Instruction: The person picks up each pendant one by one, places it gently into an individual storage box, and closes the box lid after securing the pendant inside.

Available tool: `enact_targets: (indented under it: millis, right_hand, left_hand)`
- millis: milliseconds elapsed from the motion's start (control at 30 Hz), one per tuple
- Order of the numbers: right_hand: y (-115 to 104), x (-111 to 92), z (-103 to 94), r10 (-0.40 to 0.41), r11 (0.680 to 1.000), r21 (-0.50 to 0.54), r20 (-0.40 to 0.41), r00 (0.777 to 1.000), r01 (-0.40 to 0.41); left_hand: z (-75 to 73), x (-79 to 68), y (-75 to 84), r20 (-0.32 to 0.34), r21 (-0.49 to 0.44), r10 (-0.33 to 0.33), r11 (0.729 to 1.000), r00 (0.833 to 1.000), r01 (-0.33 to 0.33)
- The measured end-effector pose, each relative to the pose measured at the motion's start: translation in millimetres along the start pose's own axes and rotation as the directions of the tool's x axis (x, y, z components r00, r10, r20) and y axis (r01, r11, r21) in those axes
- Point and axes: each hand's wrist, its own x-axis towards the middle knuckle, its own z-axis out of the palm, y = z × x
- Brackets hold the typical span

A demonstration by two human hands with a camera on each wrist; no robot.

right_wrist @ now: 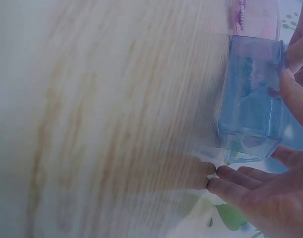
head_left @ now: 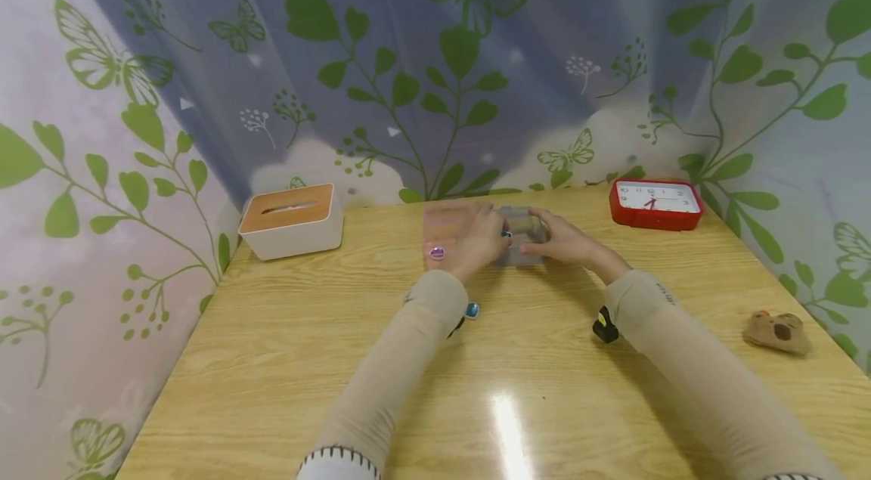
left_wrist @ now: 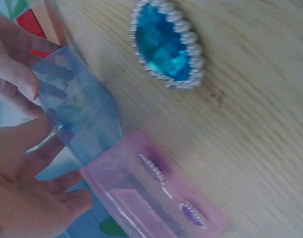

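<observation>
My right hand [head_left: 561,238] holds the right end of a see-through blue box [right_wrist: 253,94], thumb on one side and fingers round the other. At the box's left end, my left hand [left_wrist: 32,183] pinches a small bead-edged blue gem [head_left: 506,236] between thumb and finger, close against the box. Fingers hide most of that gem. A see-through pink box [left_wrist: 126,173] adjoins the blue one on the left, bearing purple gems [left_wrist: 192,214] with silver bead edges. Another blue gem [left_wrist: 166,44], rimmed with pearl-like beads, lies on the wooden table below the left hand.
A white tissue box [head_left: 299,227] with a wooden lid stands at the back left of the table [head_left: 272,359]. At the back right is a red clock [head_left: 655,205]. A small brown plush pouch [head_left: 777,332] lies near the right edge. Behind everything hangs a leaf-print curtain [head_left: 381,109].
</observation>
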Motion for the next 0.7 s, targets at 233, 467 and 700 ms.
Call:
enact_targets:
  millis: [233, 467, 700]
  right_hand:
    - [0.2, -0.4, 0.0, -0.007, 1.0, 0.009, 0.0, 1.0, 0.007]
    - [-3.3, -1.7, 1.4, -0.011, 1.0, -0.003, 0.007, 1.0, 0.011]
    - [-5.6, -4.4, 1.5, -0.009, 1.0, 0.007, -0.001, 1.0, 0.009]
  left_hand:
    - [-1.4, 1.5, -3.4, -0.014, -0.039, 0.006, 0.999, 1.0, -0.007]
    - [-10.5, -24.2, -16.8, -0.109, 0.012, 0.175, 0.985, 0.979, -0.175]
    - [-12.9, -58.8, -30.0, -0.088, 0.063, 0.286, 0.958, 0.954, -0.281]
